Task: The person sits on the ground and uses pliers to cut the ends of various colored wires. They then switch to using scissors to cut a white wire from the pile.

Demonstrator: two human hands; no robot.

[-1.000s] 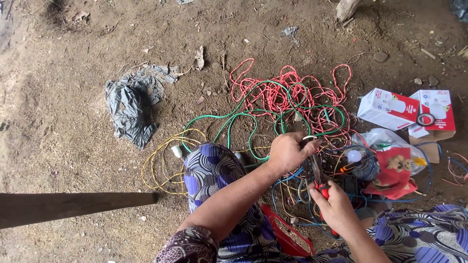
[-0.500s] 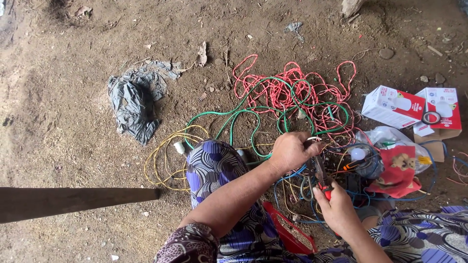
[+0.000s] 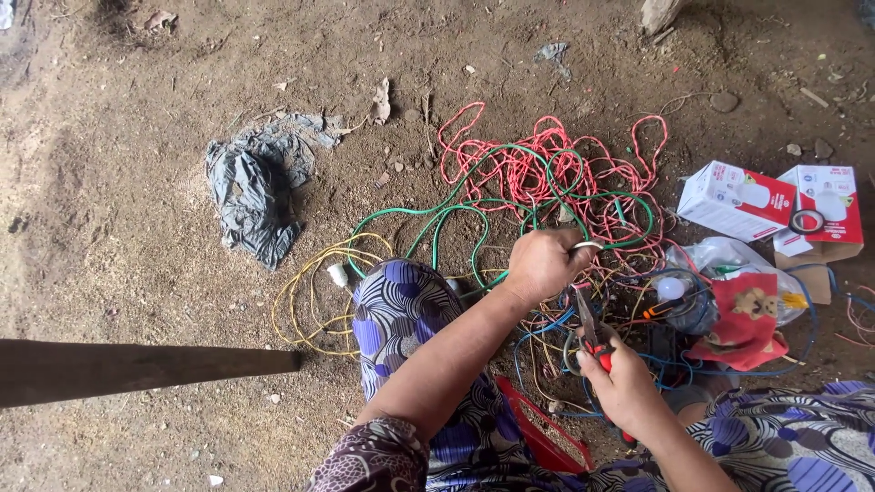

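— What does the frame show at the centre?

— A person seated on a bare dirt floor [image 3: 137,273], seen from above, working over a tangle of wires. The left hand [image 3: 545,262] is closed into a fist around a thin pale wire [image 3: 588,244], held just above the heap. The right hand [image 3: 624,383] is clenched on the red handles of a pair of pliers [image 3: 591,328], whose metal tip points up toward the left hand's fist.

— And the wires themselves?

— Red wire [image 3: 547,164] lies in loose loops farthest from the person, with green wire [image 3: 437,214] winding through it and toward the knee. Yellow wire [image 3: 310,301] coils to the left of the patterned knee [image 3: 401,310]; blue wire [image 3: 547,333] runs under both hands.

— Anything around the edges?

— Two red-and-white boxes [image 3: 738,200] sit to the right of the heap, a roll of tape [image 3: 808,221] resting on one. A clear plastic bag [image 3: 729,292] with a red printed packet lies just below them. A crumpled grey plastic sheet [image 3: 251,196] lies well apart to the left, and a wooden plank [image 3: 137,369] juts in from the left edge.
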